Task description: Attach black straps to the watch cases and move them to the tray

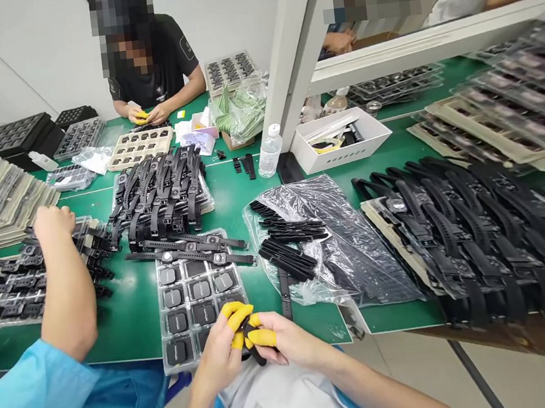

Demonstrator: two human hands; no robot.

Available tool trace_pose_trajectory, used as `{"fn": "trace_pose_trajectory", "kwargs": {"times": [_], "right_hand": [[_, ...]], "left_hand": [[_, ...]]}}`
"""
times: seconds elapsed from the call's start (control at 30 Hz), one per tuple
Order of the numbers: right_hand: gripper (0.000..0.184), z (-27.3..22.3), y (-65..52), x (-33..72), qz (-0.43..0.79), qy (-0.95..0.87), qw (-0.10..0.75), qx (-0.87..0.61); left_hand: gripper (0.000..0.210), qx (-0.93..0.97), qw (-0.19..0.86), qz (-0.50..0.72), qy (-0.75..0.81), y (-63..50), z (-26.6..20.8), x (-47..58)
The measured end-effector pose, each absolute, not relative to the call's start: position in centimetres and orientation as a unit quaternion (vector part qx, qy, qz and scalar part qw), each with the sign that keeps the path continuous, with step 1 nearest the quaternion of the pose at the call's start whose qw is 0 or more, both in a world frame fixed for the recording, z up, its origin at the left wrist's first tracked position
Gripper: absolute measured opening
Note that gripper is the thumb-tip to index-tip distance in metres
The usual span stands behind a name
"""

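My left hand (pixel 222 344) and my right hand (pixel 287 340) meet in front of my body, yellow finger cots on several fingertips. Both are closed on a small black watch (pixel 256 354), mostly hidden by the fingers; a dark strap-like end sticks out below. Just beyond my left hand lies a clear compartment tray (pixel 168 364) holding black square watch cases (pixel 203 314). Across its far end rest watches with straps attached (pixel 220 258). To the right, loose black watch straps (pixel 288 259) lie on a plastic bag (pixel 342 242), and a single strap (pixel 285 297) sits near my right hand.
A co-worker's arm (pixel 69 284) reaches over watch trays at left; another person (pixel 151 67) works opposite. Strapped watches are piled at centre (pixel 159 193) and right (pixel 470 228). A bottle (pixel 271 152) and white box (pixel 344 148) stand by the frame post (pixel 289 59).
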State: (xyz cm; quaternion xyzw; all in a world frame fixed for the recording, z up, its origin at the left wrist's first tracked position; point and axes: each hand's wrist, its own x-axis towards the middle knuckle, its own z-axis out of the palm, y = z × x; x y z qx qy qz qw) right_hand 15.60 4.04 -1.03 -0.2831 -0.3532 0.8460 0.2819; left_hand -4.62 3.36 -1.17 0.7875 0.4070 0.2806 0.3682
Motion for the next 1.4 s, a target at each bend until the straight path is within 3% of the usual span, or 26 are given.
{"fn": "trace_pose_trajectory", "kwargs": {"times": [0.33,0.6,0.83,1.2,1.4], "right_hand": [[0.039,-1.8,3.9,15.1,0.879,-0.232,0.321,-0.265],[0.039,-1.6,3.7,15.1,0.883,-0.201,0.332,-0.264],[0.034,-2.2,4.2,16.1,0.864,-0.292,0.287,-0.293],[0.038,-1.2,3.7,15.6,0.87,-0.231,0.285,-0.329],[0.036,-1.8,3.6,15.7,0.867,-0.255,0.277,-0.326]], "left_hand": [[0.053,0.768,0.352,0.303,0.44,2.7,-2.6,-4.2],[0.049,0.777,0.383,0.269,0.421,2.4,-0.6,-4.3],[0.045,0.804,0.347,0.276,0.395,2.7,-0.4,-4.0],[0.047,0.857,0.225,0.232,0.4,2.6,0.1,-3.9],[0.05,0.865,0.227,0.184,0.408,2.5,0.7,-4.0]]}}
